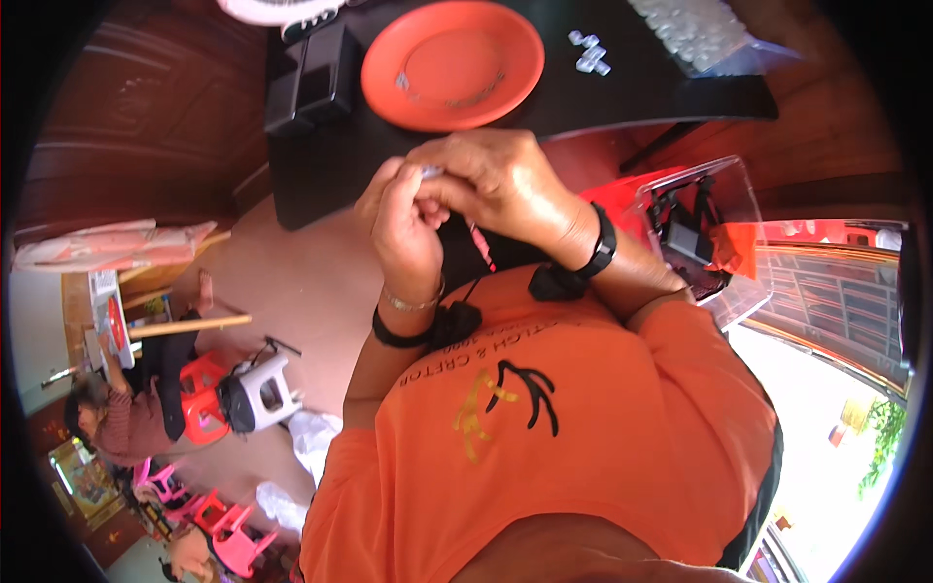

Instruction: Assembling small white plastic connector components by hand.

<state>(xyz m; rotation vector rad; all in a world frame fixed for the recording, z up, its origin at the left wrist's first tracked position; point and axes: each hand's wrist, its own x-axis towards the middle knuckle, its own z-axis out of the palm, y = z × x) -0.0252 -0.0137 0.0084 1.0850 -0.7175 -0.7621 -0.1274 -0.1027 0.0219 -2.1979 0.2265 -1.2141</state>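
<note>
My left hand [406, 233] and my right hand [510, 185] meet just off the near edge of the black table. Between their pinched fingertips is a small clear plastic piece [431, 172], partly covered by the fingers. A narrow pink-red strip [481, 247] with a dark end shows below my right hand; whether the hand holds it I cannot tell. Just beyond the hands lies an orange-red plate [457, 53] with small bits scattered in it. To its right, several loose clear pieces [590, 54] rest on the tabletop.
A bag of clear pieces [692, 37] lies at the table's far right. Black boxes [313, 80] stand left of the plate. At my right is a clear bin [748, 199] with dark and orange items. Other people, plastic stools [262, 394] and a cluttered shelf are to the left.
</note>
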